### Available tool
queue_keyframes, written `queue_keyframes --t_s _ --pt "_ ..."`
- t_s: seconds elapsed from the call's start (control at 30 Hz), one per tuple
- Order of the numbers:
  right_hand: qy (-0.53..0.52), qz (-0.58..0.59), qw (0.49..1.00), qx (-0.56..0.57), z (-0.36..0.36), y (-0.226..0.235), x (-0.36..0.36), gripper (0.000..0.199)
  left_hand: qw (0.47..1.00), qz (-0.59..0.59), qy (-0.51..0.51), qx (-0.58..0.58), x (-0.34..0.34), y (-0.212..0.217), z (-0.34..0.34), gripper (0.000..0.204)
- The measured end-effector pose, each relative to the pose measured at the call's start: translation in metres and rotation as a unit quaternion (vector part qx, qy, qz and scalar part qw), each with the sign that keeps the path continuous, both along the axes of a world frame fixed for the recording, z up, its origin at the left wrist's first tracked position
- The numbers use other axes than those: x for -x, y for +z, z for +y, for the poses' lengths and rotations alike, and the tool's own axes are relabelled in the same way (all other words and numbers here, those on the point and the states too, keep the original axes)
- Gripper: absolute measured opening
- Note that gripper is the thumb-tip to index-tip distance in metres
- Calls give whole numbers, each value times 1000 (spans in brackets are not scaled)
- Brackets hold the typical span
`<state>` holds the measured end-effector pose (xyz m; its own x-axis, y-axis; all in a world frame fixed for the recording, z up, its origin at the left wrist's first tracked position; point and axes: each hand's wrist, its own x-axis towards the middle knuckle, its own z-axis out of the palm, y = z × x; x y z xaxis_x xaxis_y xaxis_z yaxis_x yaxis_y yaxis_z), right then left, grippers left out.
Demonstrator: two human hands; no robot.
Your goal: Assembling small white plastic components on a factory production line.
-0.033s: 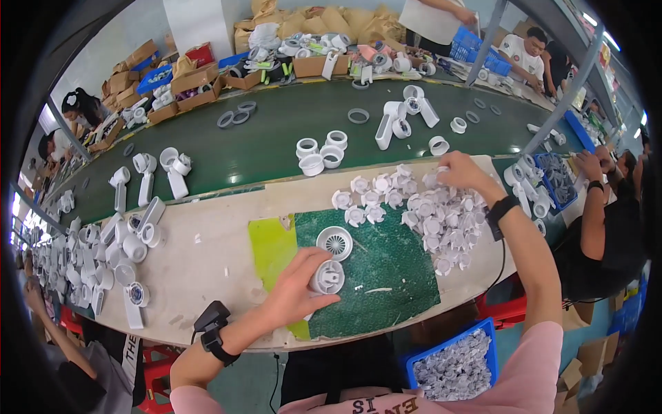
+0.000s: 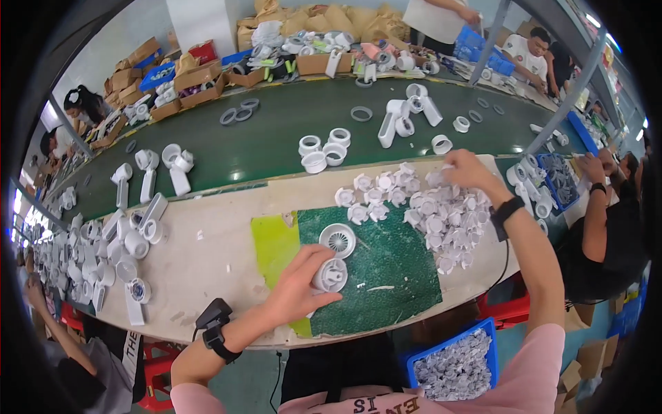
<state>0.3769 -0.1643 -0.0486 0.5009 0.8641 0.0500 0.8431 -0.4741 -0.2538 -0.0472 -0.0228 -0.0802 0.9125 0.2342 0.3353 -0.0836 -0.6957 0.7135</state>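
Basically, the green belt (image 2: 276,131) was biggest, running across the upper half of the frame w/ white parts on it; below it the pale bench (image 2: 207,241) stretched left to right. On that, at ctr, lay the green mat (image 2: 400,303), w/ a lime sheet (image 2: 272,248) along its left edge. Blue bin (image 2: 492,348) of small white bits sat bottom right, below the bench edge. Next, the heap of white lobed pcs (image 2: 448,228), right of ctr, covered the mat's upper right & some bench. R hand (image 2: 469,171) was at the heap's top edge, much nearer it than the L hand; fingertips pointed left & were blurred, so can't tell how wide the grip was or if it had a pc. L hand (image 2: 296,286), nr ctr, had thumb & fingers curled abt the white cup (image 2: 331,274), spread only to cup width. Cup was over the mat's left part, right of the palm; round, so no clear long axis, open face toward the cam, heap up & right of it. Just above it sat a grille-bottomed cup (image 2: 338,240). Smallest: thin white scrap (image 2: 381,287) on the mat.
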Motion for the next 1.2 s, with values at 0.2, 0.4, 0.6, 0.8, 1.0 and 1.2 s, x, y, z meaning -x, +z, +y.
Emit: queue_keyframes --t_s 0.2,0.4,0.6,0.8,1.0,1.2 --pt "34 219 957 -189 -24 49 133 15 990 88 -7 109 3 4 0 63" --pt "27 439 890 -123 -41 -42 257 27 998 15 -34 52 -1 -13 0 66" --pt "76 70 980 -170 -41 -31 277 35 999 20 -33 -32 0 -7 -4 70" --pt "203 -75 974 -63 -31 -27 266 42 979 18 33 -199 -16 -4 -1 68" --pt "249 32 966 -68 -26 -38 256 34 975 6 5 -220 -19 -12 8 68" --pt "-88 618 776 -96 -14 -20 264 45 974 -8 15 -226 -25 -10 1 58"
